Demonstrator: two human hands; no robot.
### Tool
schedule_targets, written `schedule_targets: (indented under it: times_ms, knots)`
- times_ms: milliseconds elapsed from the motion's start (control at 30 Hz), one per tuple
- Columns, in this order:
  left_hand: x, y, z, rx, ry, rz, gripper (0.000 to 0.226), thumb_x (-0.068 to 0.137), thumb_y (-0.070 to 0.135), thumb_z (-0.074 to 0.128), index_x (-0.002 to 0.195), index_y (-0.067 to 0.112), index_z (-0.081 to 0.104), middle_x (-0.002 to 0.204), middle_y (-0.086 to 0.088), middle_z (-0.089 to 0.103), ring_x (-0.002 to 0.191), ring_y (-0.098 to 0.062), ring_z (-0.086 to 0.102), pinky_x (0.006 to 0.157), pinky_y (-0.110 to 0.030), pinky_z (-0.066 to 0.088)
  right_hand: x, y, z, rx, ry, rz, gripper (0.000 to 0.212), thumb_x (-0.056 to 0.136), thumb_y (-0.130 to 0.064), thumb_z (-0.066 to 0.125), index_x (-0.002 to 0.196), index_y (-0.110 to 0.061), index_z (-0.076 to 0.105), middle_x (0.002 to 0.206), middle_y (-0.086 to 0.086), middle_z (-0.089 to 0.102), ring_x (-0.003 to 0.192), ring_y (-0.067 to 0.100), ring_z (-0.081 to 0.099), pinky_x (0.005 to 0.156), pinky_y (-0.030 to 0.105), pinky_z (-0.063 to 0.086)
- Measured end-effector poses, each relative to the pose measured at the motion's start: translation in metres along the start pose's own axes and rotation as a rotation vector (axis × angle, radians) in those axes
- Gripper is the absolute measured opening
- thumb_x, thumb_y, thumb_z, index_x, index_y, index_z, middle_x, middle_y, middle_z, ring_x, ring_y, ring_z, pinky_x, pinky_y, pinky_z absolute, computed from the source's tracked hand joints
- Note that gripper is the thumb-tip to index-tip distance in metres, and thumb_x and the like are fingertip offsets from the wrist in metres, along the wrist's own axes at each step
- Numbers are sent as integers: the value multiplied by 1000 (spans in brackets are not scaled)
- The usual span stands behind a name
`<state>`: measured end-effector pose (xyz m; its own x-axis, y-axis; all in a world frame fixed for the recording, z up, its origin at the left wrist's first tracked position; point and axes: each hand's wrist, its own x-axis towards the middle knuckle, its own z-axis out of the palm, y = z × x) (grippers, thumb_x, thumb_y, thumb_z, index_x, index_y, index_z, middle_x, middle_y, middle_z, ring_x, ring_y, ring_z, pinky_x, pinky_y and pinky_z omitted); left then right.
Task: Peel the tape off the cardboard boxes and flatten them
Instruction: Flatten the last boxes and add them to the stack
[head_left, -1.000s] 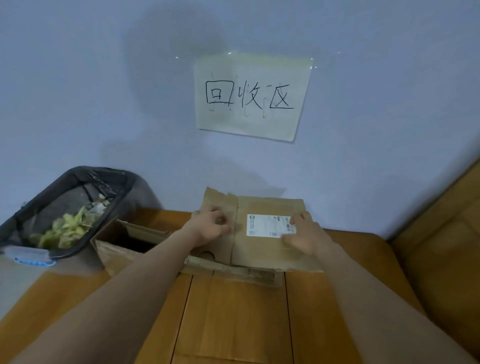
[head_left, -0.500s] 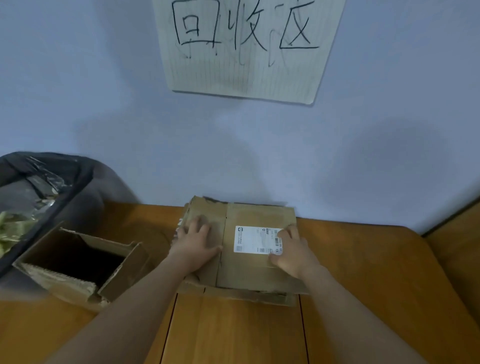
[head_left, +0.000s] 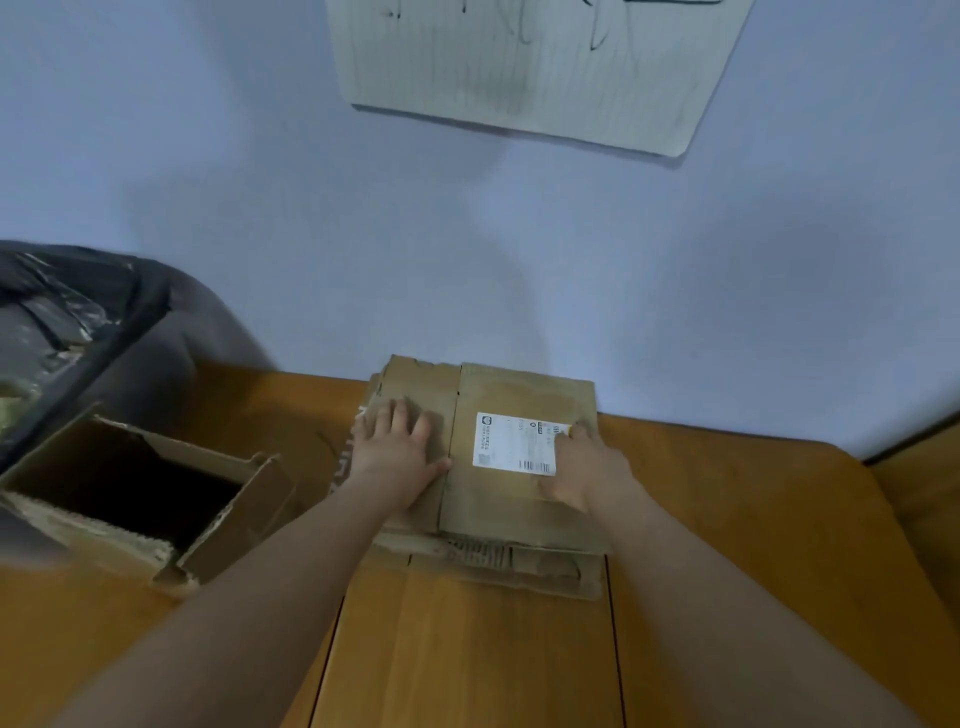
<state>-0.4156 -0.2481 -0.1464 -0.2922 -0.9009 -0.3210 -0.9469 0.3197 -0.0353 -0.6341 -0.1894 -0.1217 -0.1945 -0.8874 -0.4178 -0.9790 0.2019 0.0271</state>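
Observation:
A flattened brown cardboard box (head_left: 498, 512) lies on the wooden table against the wall, on top of another flat piece of cardboard (head_left: 519, 564). A white shipping label (head_left: 511, 441) is stuck on its upper face. My left hand (head_left: 397, 454) presses flat on the left part of the box, fingers straight. My right hand (head_left: 584, 470) rests on the right part, its fingertips at the label's right edge. An open cardboard box (head_left: 130, 493) lies on its side to the left, its dark inside facing me.
A bin with a black liner (head_left: 67, 332) stands at the far left behind the open box. A paper sign (head_left: 535, 67) hangs on the blue wall. The wooden table (head_left: 467, 649) stretches toward me, with a wooden surface (head_left: 930, 478) at the right.
The view has come closer and tilted down. Both hands stay pressed on the flattened box; my left hand's fingers have spread flatter.

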Motion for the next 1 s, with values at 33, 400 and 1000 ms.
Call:
schedule_targets:
  times_ms: [33,400,1000]
  knots:
    - [-5,4,-8,9,25,-6,67,97,58,36,150,19,23,160,-13,13,148,-32,9,119,-52,10,-6,-4,-5,-23,7,-1,59,92,-41,51,143,-14,37,147,10,30,140,25,23,100,41,42]
    - [-106,12,-107,-49,162,158,47,95,31,42,140,18,40,140,-5,48,128,-26,45,106,-41,36,-125,-28,-88,-76,142,-73,28,95,-19,45,121,-12,54,121,7,54,107,23,55,76,31,43]
    - [-319,-7,-254,66,520,401,47,96,36,43,137,13,39,132,-5,49,120,-24,47,94,-34,38,-370,-69,-214,-182,504,32,29,97,-15,39,122,-6,51,122,11,52,110,28,52,77,32,36]
